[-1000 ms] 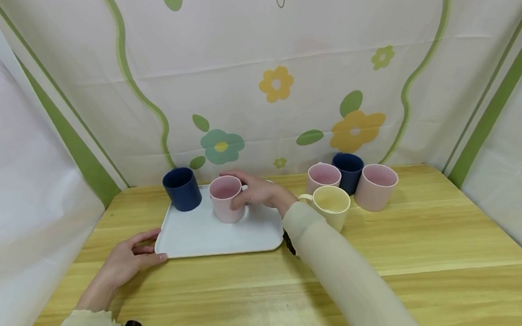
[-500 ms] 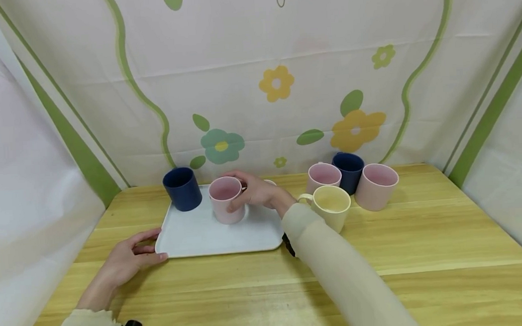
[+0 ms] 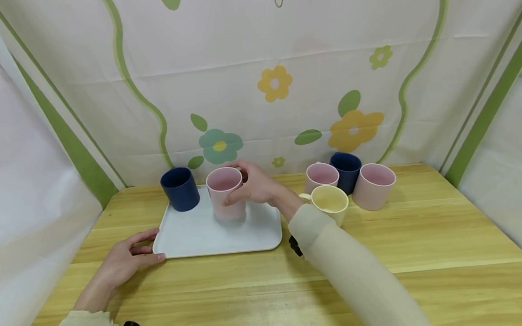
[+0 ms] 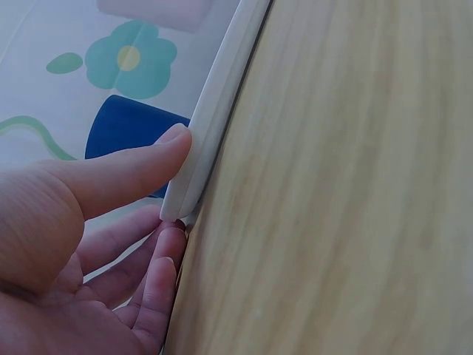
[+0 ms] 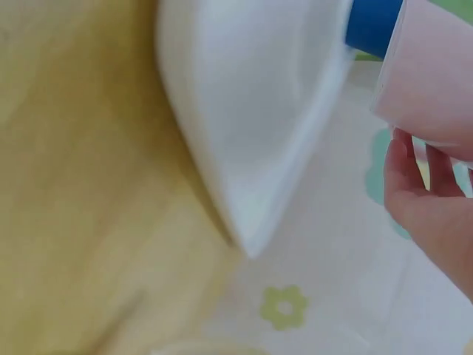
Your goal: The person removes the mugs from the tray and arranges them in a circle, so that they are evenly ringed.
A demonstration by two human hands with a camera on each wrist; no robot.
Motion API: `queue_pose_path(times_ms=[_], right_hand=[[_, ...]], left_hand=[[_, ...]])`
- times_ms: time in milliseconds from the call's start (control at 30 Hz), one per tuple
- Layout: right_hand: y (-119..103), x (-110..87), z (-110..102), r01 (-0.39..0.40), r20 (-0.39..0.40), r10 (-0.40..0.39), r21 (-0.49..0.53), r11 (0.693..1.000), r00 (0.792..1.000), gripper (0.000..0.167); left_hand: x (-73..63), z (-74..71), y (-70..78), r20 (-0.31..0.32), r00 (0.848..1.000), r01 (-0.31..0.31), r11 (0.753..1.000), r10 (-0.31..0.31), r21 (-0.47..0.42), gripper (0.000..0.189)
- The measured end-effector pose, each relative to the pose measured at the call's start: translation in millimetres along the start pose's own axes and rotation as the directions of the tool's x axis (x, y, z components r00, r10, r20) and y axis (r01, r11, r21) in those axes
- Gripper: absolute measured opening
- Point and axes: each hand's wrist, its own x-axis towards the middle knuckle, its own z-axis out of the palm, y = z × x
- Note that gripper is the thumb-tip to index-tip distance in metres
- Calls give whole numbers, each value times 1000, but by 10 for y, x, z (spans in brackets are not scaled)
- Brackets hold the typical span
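Note:
My right hand [image 3: 259, 184] grips a pink mug [image 3: 219, 209], thumb on the near side and fingers behind. The mug is upright over the middle of the white tray [image 3: 194, 239]; in the right wrist view its base [image 5: 436, 140] shows above the fingertips. On the tray's back left corner stands a dark blue mug [image 3: 182, 193]. Down at the front left corner, my left hand [image 3: 121, 261] holds the tray; the left wrist view has the thumb [image 4: 151, 166] against the rim and the fingertips tucked at the edge.
Right of the tray, a cream mug [image 3: 330, 201] is partly hidden by my right sleeve. Behind it cluster a smaller-looking pink mug [image 3: 322, 175], a dark blue mug [image 3: 345, 170] and another pink mug [image 3: 373, 188]. A flowered cloth [image 3: 239, 99] hangs behind the wooden table [image 3: 251, 303].
My right hand has raised the pink mug from the tray surface in the last half second. The left hand stays at the tray corner, and the other mugs keep their places.

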Motion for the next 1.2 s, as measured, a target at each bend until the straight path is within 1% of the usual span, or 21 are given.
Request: queue_pose_path(times_ms=[167,333,500,633,800,933,1100,1200], right_hand=[[-185,-139,-75,41,-69,-42,-9,999,997,80],[-301,-278,-153,91,-108,-86,37,995,990,78],[-402,-472,-265,126,-183,-114,58,990,976,79],[-455,-679,-416,143,-234,-126,58,988,964,80],[-502,-942,-616,118,-271,-106,28,993,957,85],[-509,-1138,-765,87,-317,-90,-24,996,944,86],[-499,-1412,-930,34,-406,-71,-97,995,911,88],[-492,-1590,-1025,4,-465,-70,-142,990,883,88]], left_hand=[[5,-5,-15,-4,1000,-1,1000,1,0,89],[-5,-13,-28,-5,1000,-4,1000,4,-3,89],[-5,-15,-34,-8,1000,-3,1000,3,3,88],[7,-16,-34,-5,1000,1,1000,-1,-3,89],[9,-18,-25,-7,1000,0,1000,-1,-9,89],[3,-11,-19,-8,1000,-2,1000,2,-2,89],[12,0,-35,-6,1000,-3,1000,3,-14,89],[20,2,-55,-9,1000,-5,1000,5,-17,89]])
